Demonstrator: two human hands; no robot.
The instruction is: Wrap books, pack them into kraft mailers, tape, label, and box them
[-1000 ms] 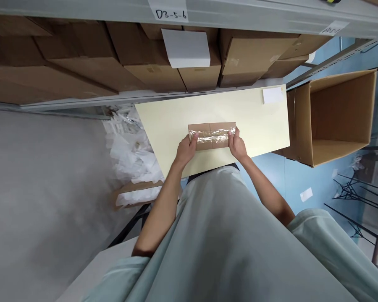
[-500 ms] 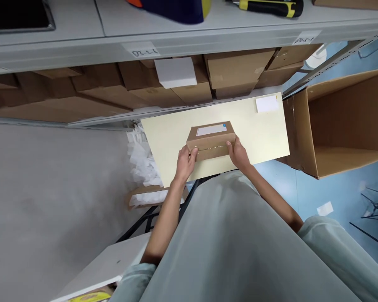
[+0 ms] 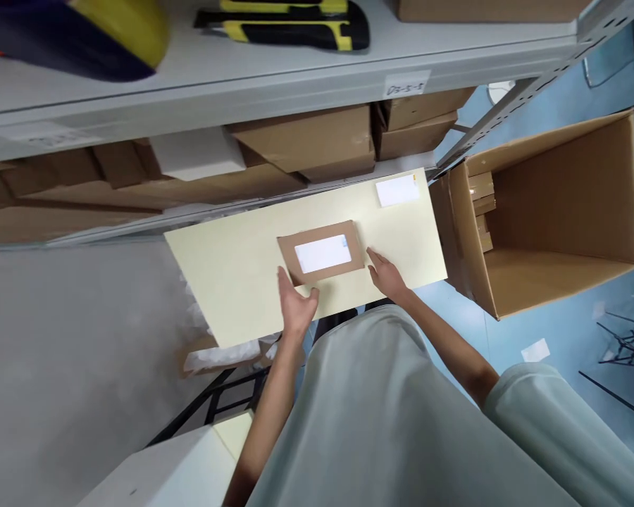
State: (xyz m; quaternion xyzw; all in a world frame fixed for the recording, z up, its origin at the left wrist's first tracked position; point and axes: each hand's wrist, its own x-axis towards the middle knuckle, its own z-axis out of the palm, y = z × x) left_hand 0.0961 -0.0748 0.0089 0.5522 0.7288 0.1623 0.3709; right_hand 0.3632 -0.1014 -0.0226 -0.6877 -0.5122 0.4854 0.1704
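- The small, flat, brown cardboard box [image 3: 322,233] has turned over: its taped side faced up a second ago, and now its white rectangular label [image 3: 323,254] does.
- It appears to lie flat on the pale yellow board [image 3: 232,267], left of the white paper card [image 3: 398,190].
- Both grips are gone. The left hand [image 3: 297,306] spreads thumb and fingers apart at the box's near left corner; whether a fingertip touches, I cannot tell.
- The right hand [image 3: 388,277], thumb apart from its fingers, is just beyond the right end.
- The board now seems to bear the box, leaving its label readable from above.
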